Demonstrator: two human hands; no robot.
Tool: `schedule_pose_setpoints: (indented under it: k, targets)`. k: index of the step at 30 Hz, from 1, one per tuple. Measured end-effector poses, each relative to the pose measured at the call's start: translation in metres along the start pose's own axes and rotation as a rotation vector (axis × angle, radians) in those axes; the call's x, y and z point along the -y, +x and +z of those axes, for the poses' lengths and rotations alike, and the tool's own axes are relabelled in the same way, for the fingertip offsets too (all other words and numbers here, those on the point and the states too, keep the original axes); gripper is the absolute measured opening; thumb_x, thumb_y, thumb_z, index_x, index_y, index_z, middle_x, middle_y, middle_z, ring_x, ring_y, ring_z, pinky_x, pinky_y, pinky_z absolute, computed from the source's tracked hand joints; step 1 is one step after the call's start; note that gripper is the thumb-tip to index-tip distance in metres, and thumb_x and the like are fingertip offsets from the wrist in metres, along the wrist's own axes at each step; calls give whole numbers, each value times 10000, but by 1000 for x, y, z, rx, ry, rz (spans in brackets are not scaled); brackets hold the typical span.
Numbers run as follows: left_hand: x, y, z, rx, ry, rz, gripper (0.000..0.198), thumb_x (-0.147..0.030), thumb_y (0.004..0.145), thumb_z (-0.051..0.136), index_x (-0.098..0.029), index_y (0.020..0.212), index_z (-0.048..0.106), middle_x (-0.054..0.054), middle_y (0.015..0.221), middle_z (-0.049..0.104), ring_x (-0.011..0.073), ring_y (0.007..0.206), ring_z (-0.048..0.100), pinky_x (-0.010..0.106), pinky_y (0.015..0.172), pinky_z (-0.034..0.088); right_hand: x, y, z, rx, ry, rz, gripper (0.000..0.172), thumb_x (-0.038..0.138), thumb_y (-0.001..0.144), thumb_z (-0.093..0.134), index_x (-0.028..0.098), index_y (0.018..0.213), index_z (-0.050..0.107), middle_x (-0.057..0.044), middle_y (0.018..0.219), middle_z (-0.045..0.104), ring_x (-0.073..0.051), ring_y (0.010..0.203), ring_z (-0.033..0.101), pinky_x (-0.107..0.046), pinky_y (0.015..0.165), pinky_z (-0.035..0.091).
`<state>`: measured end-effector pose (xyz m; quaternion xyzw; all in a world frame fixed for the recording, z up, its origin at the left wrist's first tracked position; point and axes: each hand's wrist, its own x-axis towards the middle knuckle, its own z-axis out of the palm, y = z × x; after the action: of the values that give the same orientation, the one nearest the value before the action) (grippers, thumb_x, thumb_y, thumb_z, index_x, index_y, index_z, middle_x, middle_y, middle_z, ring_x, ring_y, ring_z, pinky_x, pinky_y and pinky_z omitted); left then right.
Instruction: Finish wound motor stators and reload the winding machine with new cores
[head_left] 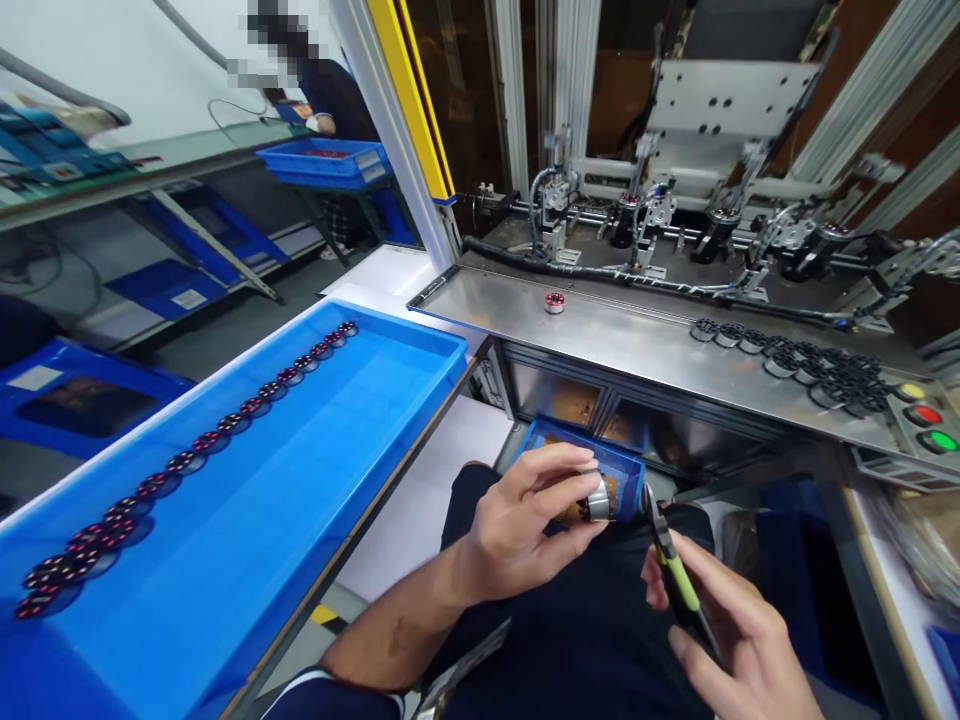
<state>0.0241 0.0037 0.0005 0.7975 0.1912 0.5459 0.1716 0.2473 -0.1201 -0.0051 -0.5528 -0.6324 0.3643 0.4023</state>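
Note:
My left hand (525, 525) is closed around a small round metal motor part (600, 497), held over a small blue box (626, 475) on my lap. My right hand (731, 630) grips a pair of cutters with green and black handles (679, 580). The cutter tips point up toward the motor part, close beside it. To my left a long blue tray (300, 480) holds a row of several dark red-wound stators (180, 462) along its far edge.
A steel machine table (637, 340) carries one lone stator (554, 302), a cluster of black ring parts (810, 365), and yellow, red and green buttons (924, 415). Fixtures and cables stand behind. Another person (330, 95) stands far left by a blue bin (326, 160).

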Motion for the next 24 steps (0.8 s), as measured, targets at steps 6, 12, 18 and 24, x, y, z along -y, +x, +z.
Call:
schedule_pose_setpoints:
  k: [6, 12, 18, 24]
  targets:
    - [-4, 4, -1, -15, 191, 62, 401, -142, 816, 733, -88, 1198, 623, 142, 1158, 654, 198, 1050, 696, 273, 917, 626, 22, -3, -8, 95, 93, 106, 586, 191, 817, 627, 239, 1400, 586, -112, 1112, 747, -234, 984, 734, -337, 965, 563]
    - [-6, 2, -3, -7, 193, 44, 372, -140, 815, 739, -99, 1167, 629, 141, 1154, 671, 197, 1042, 706, 274, 906, 632, 33, -1, -10, 147, 159, 210, 586, 223, 818, 633, 224, 1402, 583, -118, 1113, 746, -231, 1008, 730, -326, 950, 567]
    - [-2, 0, -1, -57, 125, 82, 544, -31, 766, 756, -98, 1273, 570, 136, 1124, 732, 202, 1036, 732, 299, 914, 638, 36, 1, -9, 198, 197, 245, 577, 234, 818, 647, 225, 1392, 592, -129, 1129, 738, -236, 1043, 720, -320, 938, 571]
    - [0, -3, 1, -109, -37, 23, 740, 13, 721, 776, -170, 1378, 487, 119, 1146, 754, 216, 1038, 741, 367, 921, 646, 35, 5, -5, 175, 208, 210, 572, 252, 807, 660, 258, 1377, 607, -123, 1077, 751, -260, 991, 735, -361, 893, 598]
